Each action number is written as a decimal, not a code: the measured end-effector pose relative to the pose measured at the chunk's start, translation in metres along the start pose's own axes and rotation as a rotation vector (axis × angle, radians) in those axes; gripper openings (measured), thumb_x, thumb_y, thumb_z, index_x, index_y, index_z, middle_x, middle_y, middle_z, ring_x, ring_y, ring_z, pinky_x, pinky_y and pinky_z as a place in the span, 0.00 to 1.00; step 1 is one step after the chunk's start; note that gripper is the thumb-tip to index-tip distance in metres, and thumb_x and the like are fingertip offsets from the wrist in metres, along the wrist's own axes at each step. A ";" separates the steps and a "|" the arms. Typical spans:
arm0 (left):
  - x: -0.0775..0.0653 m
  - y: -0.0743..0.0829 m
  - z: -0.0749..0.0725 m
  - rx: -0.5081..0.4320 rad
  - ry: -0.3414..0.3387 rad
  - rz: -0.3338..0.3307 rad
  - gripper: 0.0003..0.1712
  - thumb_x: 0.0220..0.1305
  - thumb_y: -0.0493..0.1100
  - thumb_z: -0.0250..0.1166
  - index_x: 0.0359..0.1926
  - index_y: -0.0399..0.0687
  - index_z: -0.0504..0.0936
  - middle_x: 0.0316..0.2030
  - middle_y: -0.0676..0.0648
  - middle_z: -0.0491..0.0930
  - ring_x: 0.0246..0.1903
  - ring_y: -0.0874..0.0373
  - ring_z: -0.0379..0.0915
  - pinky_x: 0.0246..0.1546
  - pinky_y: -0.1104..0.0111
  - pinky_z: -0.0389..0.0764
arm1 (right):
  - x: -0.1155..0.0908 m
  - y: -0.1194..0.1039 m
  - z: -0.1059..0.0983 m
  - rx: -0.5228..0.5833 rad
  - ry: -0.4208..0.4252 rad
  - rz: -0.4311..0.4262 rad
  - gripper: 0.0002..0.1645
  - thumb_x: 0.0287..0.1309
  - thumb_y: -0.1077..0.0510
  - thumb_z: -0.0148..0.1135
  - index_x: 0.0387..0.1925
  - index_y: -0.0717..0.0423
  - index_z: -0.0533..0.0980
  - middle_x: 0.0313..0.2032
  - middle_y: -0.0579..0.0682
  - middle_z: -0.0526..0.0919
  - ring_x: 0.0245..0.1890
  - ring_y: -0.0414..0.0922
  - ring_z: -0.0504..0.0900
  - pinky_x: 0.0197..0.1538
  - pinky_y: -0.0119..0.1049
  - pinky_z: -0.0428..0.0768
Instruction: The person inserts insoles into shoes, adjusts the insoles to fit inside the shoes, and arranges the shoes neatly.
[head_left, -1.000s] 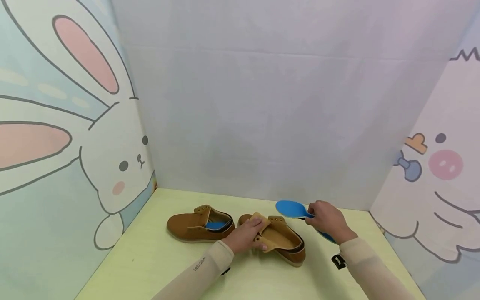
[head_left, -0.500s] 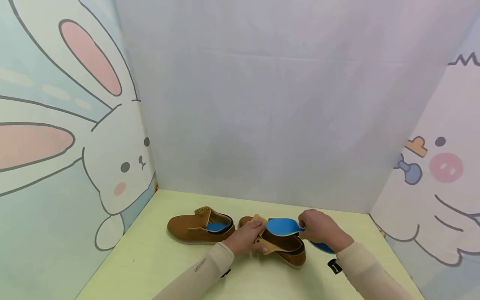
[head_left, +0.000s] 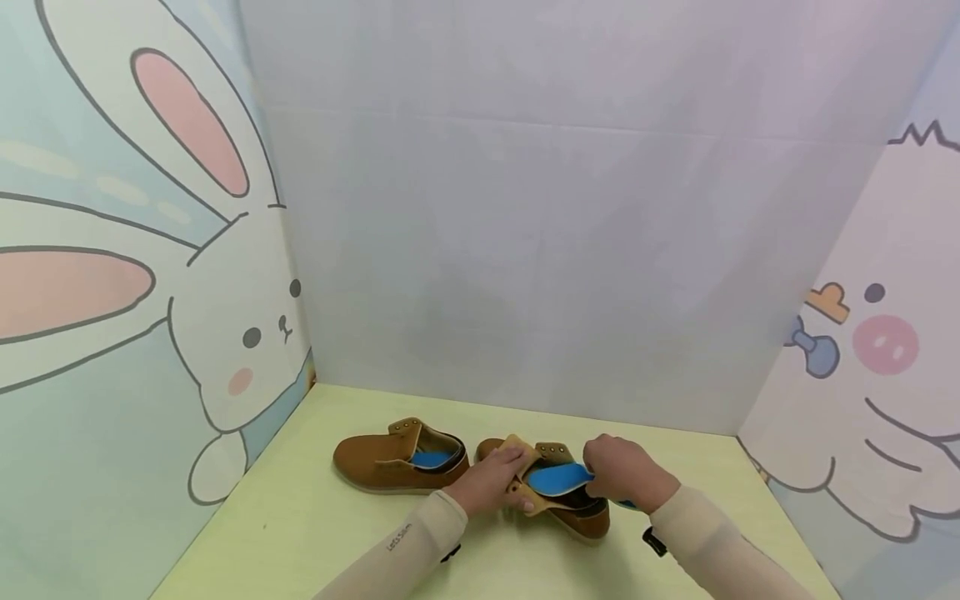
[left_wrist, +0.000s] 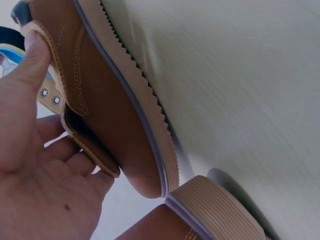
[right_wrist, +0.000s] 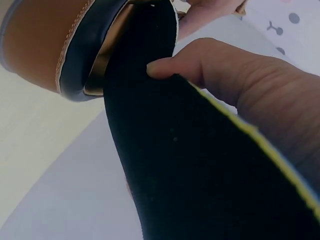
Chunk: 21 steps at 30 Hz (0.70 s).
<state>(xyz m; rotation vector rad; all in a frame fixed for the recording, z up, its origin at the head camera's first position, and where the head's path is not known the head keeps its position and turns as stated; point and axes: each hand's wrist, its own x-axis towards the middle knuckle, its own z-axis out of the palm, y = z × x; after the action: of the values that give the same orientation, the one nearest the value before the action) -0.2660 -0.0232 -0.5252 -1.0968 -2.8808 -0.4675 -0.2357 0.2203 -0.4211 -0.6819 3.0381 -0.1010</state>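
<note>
The right hand (head_left: 626, 472) pinches the insole (head_left: 557, 479) near its middle, thumb against the dark underside. The insole's front end is in the mouth of the near shoe (head_left: 588, 524) – blue face up – while its rear juts out past the heel. The left hand (head_left: 487, 482) grips that shoe's opened upper, thumb on a flap. The other shoe (head_left: 375, 454), a blue insole showing inside, stands just beside its toe on the table (head_left: 300, 525).

At lower centre, my left hand (head_left: 491, 481) holds a brown shoe (head_left: 587, 524); just right, my right hand (head_left: 627, 472) grips a blue insole (head_left: 557, 479) at the shoe's opening.
</note>
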 end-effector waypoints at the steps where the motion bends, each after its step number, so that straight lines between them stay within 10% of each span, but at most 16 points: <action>1: 0.000 -0.001 0.000 -0.002 0.000 0.001 0.49 0.63 0.67 0.63 0.77 0.47 0.63 0.75 0.43 0.60 0.74 0.51 0.55 0.73 0.57 0.58 | 0.001 -0.001 0.001 -0.007 -0.002 -0.002 0.21 0.43 0.68 0.72 0.15 0.49 0.67 0.17 0.42 0.55 0.18 0.40 0.54 0.24 0.38 0.54; 21: 0.000 -0.001 0.000 -0.013 0.003 0.014 0.50 0.62 0.67 0.64 0.77 0.46 0.64 0.74 0.43 0.62 0.74 0.50 0.56 0.73 0.57 0.60 | 0.021 -0.013 0.035 0.005 0.054 0.028 0.14 0.42 0.65 0.77 0.23 0.55 0.75 0.19 0.45 0.71 0.19 0.43 0.66 0.24 0.39 0.69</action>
<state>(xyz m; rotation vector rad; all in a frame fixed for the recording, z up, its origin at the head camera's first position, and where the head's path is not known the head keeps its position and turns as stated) -0.2668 -0.0241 -0.5251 -1.1166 -2.8697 -0.4876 -0.2477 0.1980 -0.4554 -0.6458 3.0966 -0.1280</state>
